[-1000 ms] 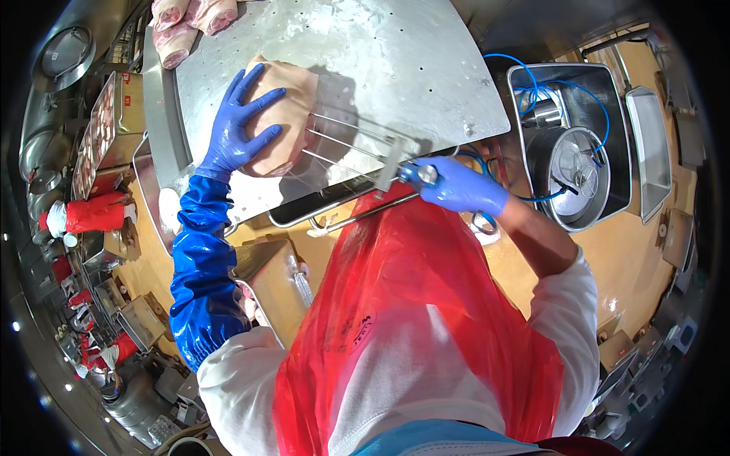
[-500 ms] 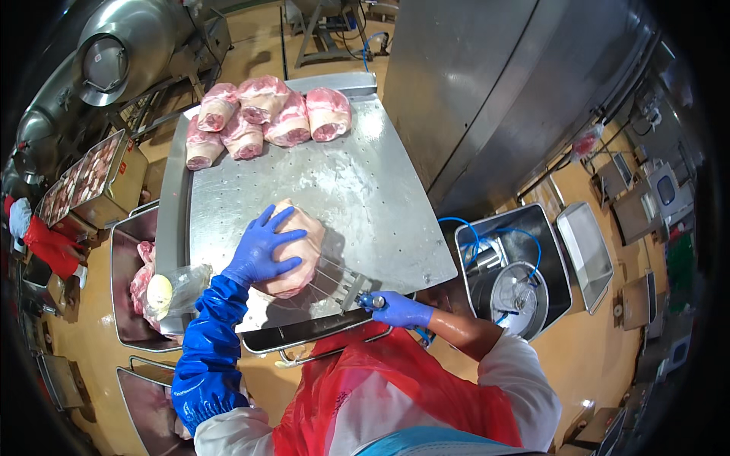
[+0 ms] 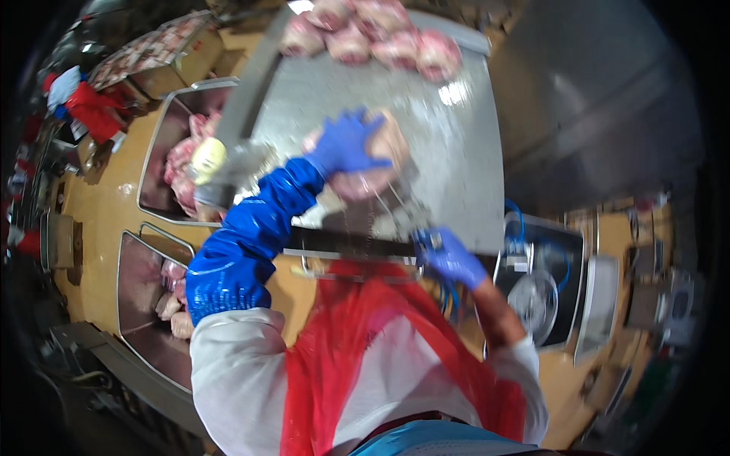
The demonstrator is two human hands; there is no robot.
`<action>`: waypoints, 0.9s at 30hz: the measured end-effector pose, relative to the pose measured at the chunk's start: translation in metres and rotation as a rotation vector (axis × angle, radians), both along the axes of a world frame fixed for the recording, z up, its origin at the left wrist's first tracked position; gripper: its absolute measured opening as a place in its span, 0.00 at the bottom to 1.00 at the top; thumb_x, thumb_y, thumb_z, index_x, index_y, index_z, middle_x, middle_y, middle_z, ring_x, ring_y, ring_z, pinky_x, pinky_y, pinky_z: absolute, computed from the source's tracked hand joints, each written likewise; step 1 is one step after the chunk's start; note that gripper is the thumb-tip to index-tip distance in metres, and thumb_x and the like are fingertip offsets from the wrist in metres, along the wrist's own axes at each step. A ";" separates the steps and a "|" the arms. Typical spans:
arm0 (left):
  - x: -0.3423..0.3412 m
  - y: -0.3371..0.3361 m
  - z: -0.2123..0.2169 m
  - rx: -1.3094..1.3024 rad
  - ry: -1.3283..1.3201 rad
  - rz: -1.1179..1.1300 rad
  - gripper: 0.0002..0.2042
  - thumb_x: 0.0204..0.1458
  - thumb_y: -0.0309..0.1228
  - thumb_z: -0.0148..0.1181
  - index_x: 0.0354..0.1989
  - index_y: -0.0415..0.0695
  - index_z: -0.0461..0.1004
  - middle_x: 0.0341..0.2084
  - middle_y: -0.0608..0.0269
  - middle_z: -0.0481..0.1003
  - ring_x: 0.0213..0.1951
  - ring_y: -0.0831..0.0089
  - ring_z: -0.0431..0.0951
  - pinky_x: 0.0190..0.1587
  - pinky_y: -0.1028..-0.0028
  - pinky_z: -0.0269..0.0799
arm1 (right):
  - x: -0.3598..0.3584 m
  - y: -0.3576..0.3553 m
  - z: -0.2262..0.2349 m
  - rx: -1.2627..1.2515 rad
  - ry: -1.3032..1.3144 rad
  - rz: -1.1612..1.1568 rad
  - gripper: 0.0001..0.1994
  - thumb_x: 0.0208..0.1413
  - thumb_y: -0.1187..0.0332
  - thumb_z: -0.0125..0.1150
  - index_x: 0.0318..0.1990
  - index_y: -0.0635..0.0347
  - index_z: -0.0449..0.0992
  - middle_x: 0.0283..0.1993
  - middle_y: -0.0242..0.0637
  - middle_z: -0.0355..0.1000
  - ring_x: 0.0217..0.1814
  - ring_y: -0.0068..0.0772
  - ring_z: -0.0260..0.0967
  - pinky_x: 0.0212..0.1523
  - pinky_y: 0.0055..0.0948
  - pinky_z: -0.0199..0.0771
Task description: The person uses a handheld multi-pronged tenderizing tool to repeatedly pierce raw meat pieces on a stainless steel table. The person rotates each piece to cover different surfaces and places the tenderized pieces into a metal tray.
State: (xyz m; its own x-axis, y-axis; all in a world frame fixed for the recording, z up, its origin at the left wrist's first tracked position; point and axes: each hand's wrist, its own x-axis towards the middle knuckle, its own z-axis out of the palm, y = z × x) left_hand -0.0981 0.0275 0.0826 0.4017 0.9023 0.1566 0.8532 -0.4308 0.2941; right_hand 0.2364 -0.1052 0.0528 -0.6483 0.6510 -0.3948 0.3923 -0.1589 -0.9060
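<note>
I fear pushed needles (image 3: 385, 200) could skid the meat (image 3: 395, 143) — left hand (image 3: 346, 144) spread-fingered atop it, right hand (image 3: 454, 260) curled round the handle (image 3: 428, 241) beside it.

Tan floor (image 3: 103, 251), plenty of metal
I see a tall metal panel (image 3: 585, 106) right of the steel table (image 3: 456, 175), metal tubs (image 3: 154, 194) over to the left, and a white glint (image 3: 454, 93) on the tabletop.

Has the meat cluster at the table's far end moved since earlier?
No; the meat cluster keeps its place at the far end of the metal table.
</note>
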 end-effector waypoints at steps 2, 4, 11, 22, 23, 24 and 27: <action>0.016 -0.012 -0.001 0.059 0.090 0.231 0.53 0.39 0.74 0.65 0.75 0.62 0.63 0.72 0.42 0.60 0.69 0.36 0.62 0.65 0.24 0.53 | -0.009 0.003 0.002 -0.017 -0.041 -0.147 0.09 0.58 0.69 0.59 0.43 0.62 0.75 0.33 0.35 0.76 0.30 0.25 0.73 0.31 0.27 0.75; 0.019 -0.014 0.005 0.088 0.119 0.268 0.53 0.37 0.73 0.67 0.74 0.63 0.64 0.72 0.43 0.60 0.69 0.37 0.63 0.65 0.25 0.53 | 0.005 -0.008 -0.009 -0.097 -0.020 -0.177 0.10 0.58 0.69 0.60 0.45 0.61 0.75 0.34 0.34 0.76 0.31 0.24 0.72 0.31 0.25 0.74; 0.036 -0.072 0.001 0.262 0.081 0.304 0.48 0.37 0.63 0.73 0.72 0.63 0.68 0.68 0.43 0.65 0.67 0.39 0.65 0.67 0.45 0.62 | 0.151 -0.098 -0.026 0.008 -0.066 -0.255 0.21 0.57 0.70 0.62 0.59 0.60 0.77 0.38 0.26 0.76 0.34 0.17 0.70 0.31 0.24 0.72; 0.150 -0.264 -0.104 0.221 -1.664 0.955 0.44 0.59 0.62 0.58 0.80 0.63 0.46 0.79 0.55 0.46 0.77 0.43 0.50 0.73 0.33 0.46 | 0.197 -0.100 -0.027 -0.107 -0.006 -0.651 0.21 0.59 0.75 0.60 0.61 0.64 0.73 0.20 0.20 0.62 0.19 0.14 0.58 0.20 0.21 0.60; 0.147 -0.266 -0.072 -0.164 -2.345 0.843 0.44 0.62 0.66 0.51 0.81 0.60 0.43 0.80 0.57 0.45 0.76 0.44 0.52 0.74 0.36 0.49 | 0.199 -0.098 -0.029 -0.111 -0.007 -0.660 0.21 0.59 0.75 0.60 0.61 0.64 0.73 0.21 0.20 0.62 0.19 0.13 0.58 0.20 0.21 0.60; 0.134 -0.272 -0.088 -0.214 -2.517 0.699 0.45 0.62 0.72 0.41 0.80 0.56 0.48 0.79 0.57 0.46 0.73 0.44 0.59 0.73 0.42 0.56 | 0.199 -0.097 -0.028 -0.114 -0.017 -0.655 0.22 0.59 0.75 0.60 0.62 0.63 0.73 0.21 0.20 0.63 0.19 0.13 0.59 0.20 0.21 0.59; 0.117 -0.276 -0.124 -0.001 -2.359 0.744 0.47 0.59 0.70 0.49 0.77 0.47 0.55 0.76 0.54 0.54 0.74 0.52 0.58 0.75 0.48 0.53 | 0.199 -0.096 -0.028 0.012 -0.108 -0.616 0.21 0.58 0.76 0.60 0.60 0.62 0.75 0.24 0.20 0.64 0.21 0.12 0.59 0.21 0.20 0.58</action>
